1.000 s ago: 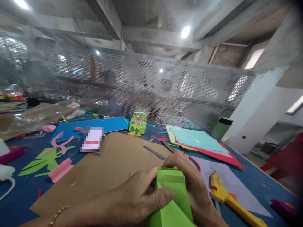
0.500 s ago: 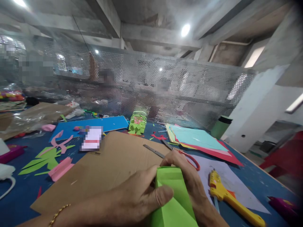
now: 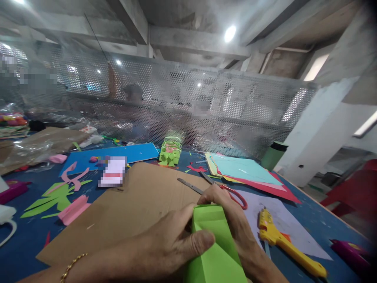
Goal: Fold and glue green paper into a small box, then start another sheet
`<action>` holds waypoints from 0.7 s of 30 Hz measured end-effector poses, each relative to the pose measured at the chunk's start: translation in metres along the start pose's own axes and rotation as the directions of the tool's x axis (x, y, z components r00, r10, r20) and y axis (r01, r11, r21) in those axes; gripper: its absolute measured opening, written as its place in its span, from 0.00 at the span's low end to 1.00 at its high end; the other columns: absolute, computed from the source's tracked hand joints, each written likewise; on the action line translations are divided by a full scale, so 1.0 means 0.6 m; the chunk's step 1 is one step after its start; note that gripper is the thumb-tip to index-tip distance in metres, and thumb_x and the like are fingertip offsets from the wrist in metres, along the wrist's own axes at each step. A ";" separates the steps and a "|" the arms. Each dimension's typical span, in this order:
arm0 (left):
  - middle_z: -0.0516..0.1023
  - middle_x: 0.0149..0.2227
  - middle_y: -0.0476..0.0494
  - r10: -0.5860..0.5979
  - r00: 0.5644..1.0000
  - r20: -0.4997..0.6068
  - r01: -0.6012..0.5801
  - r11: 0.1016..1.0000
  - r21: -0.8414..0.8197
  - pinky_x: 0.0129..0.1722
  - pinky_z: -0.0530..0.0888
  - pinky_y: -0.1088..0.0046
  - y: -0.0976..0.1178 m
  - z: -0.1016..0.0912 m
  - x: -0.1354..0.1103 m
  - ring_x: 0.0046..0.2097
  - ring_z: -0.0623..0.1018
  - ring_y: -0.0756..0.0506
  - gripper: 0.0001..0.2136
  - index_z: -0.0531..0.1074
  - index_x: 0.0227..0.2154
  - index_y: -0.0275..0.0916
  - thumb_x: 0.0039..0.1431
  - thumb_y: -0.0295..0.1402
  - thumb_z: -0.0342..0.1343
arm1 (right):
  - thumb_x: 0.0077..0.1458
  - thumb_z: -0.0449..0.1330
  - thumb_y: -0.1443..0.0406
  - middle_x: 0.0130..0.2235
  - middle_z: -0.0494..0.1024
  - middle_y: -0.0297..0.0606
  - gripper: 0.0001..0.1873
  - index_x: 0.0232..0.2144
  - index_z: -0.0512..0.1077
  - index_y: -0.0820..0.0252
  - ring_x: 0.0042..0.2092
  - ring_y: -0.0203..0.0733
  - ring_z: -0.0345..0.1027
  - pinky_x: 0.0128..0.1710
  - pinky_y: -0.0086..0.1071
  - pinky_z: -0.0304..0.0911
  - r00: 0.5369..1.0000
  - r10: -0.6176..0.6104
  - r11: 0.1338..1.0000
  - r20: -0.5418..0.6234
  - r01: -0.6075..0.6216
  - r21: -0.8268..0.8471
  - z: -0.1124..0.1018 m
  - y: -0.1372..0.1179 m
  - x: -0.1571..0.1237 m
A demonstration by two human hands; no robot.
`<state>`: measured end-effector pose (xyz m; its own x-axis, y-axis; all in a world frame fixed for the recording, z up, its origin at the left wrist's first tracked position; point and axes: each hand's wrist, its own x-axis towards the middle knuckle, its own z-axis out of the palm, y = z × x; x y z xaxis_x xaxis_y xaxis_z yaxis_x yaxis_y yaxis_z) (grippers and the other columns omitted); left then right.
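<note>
Head view: a folded green paper form (image 3: 218, 251), box-like with creased edges, is located at the bottom of the view, right of centre, close to the wearer; bearings below are taken from it. Both hands are closed around it. The left hand (image 3: 179, 239) grips from 9 o'clock, its thumb pressed flat on the upper face, its other fingers largely hidden; a gold bracelet (image 3: 73, 265) is noted at the wrist. The right hand (image 3: 228, 214) wraps the side at 2 o'clock, fingers bent over the far end. Scissors (image 3: 235, 196) with red handles lie at 12 o'clock, blades apart; contact with the right hand cannot be determined. Brown cardboard (image 3: 129, 216) extends toward 10 o'clock. A yellow glue gun (image 3: 277, 237) lies at 3 o'clock, partly on a pale sheet (image 3: 306, 232). Stacked coloured paper (image 3: 247, 171), light blue uppermost, is at 1 o'clock. A green-and-pink paper piece (image 3: 170, 151) stands at 11 o'clock, near a blue board (image 3: 138, 152). Folded pink paper (image 3: 73, 210) and green cut-outs (image 3: 57, 198) lie at 9 to 10 o'clock on the blue counter (image 3: 17, 255). Behind is a perforated metal screen (image 3: 250, 106).
</note>
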<state>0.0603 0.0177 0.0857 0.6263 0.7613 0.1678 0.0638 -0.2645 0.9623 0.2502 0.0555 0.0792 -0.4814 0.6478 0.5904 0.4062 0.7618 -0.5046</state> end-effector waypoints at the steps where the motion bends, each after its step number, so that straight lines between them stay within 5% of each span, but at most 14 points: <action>1: 0.75 0.53 0.36 -0.007 1.000 0.004 0.007 1.000 0.003 0.54 0.71 0.59 0.001 0.000 0.000 0.51 0.75 0.38 0.26 0.66 0.56 0.36 0.67 0.51 0.51 | 0.57 0.56 0.55 0.30 0.70 0.31 0.11 0.30 0.65 0.55 0.31 0.40 0.62 0.33 0.36 0.55 1.000 0.000 1.000 0.000 0.000 0.000 0.000 0.000 0.000; 21: 0.76 0.51 0.36 -0.012 0.999 0.048 0.008 0.997 0.080 0.52 0.71 0.61 0.011 -0.008 -0.002 0.49 0.74 0.39 0.27 0.67 0.57 0.36 0.67 0.53 0.49 | 0.56 0.58 0.56 0.29 0.70 0.32 0.10 0.29 0.66 0.55 0.31 0.41 0.64 0.33 0.35 0.58 1.000 0.023 1.000 0.005 -0.023 -0.013 -0.002 -0.003 -0.001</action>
<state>0.0563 0.0179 0.0926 0.6620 0.7351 0.1461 0.1309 -0.3053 0.9432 0.2506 0.0541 0.0805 -0.4756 0.6650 0.5758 0.4270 0.7468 -0.5098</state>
